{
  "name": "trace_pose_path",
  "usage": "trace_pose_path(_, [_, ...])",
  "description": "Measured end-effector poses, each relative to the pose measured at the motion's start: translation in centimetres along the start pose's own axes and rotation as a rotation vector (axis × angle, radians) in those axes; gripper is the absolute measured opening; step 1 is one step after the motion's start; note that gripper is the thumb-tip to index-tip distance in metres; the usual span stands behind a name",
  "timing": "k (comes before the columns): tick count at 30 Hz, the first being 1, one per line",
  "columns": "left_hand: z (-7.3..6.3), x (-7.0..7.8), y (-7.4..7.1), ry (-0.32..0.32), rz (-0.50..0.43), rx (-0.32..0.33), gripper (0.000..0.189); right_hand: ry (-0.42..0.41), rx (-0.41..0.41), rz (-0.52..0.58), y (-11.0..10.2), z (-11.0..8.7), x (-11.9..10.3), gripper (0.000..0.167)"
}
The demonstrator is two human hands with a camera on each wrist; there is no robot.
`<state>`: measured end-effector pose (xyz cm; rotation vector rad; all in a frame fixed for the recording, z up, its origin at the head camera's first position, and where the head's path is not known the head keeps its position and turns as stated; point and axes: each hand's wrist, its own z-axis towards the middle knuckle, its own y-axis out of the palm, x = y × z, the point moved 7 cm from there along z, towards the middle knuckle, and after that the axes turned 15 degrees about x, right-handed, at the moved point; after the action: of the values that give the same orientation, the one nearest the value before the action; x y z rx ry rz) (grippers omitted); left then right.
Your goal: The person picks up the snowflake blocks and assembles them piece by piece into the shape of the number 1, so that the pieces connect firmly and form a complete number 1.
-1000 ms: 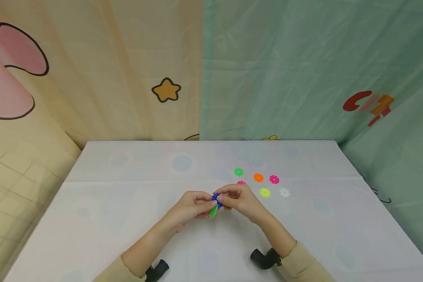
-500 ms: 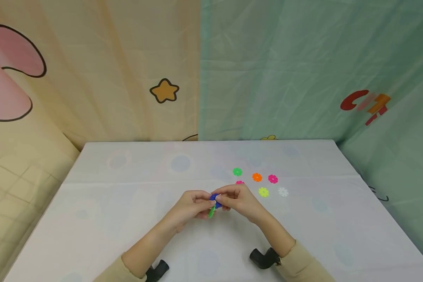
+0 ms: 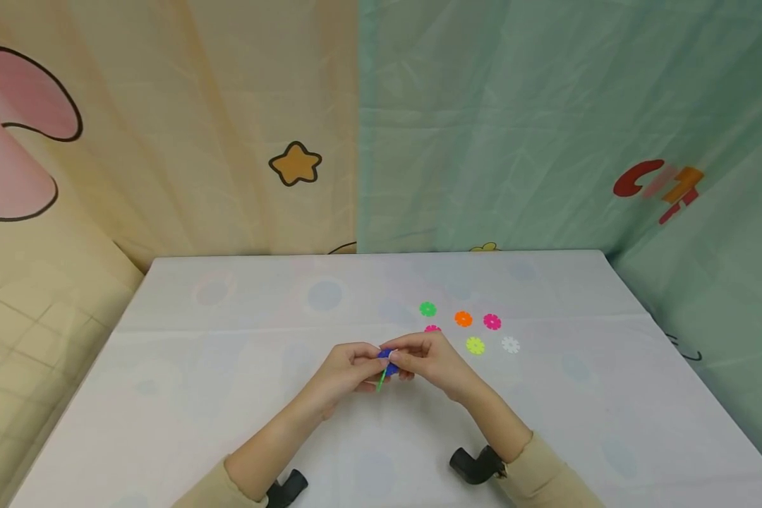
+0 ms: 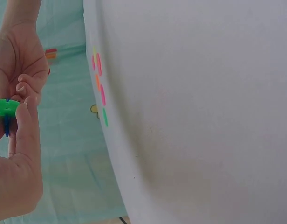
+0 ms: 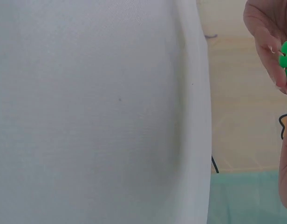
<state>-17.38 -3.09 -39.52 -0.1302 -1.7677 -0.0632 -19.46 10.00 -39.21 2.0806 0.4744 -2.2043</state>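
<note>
Over the near middle of the table, my two hands meet at a pair of small plastic snowflake discs set crosswise to each other. The left hand point(image 3: 344, 372) pinches them between thumb and fingers from one side. From the other side the right hand point(image 3: 437, 361) grips the blue snowflake disc point(image 3: 392, 370) with thumb and fingertips. Below the fingertips the green snowflake disc point(image 3: 381, 382) shows edge-on. In the left wrist view this green disc point(image 4: 7, 108) lies across the blue one point(image 4: 7, 127). Fingers hide part of both discs.
Beyond the right hand, loose snowflake discs lie on the white-covered table point(image 3: 228, 381): green point(image 3: 427, 309), orange point(image 3: 463, 319), yellow point(image 3: 475, 346), white point(image 3: 511, 345) and pink point(image 3: 492, 322). Another pink one point(image 3: 432, 328) is partly hidden by that hand. Curtains hang behind.
The green disc has turned from showing its face to nearly edge-on, while the blue disc stays between the fingers. Both hands keep almost the same place.
</note>
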Motion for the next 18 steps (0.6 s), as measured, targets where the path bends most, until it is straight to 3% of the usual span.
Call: trace_pose_path(18, [0.3, -0.2, -0.5, 0.006, -0.009, 0.039, 0.02, 0.046, 0.048, 0.055, -2.1, 0.0, 0.7, 0.034])
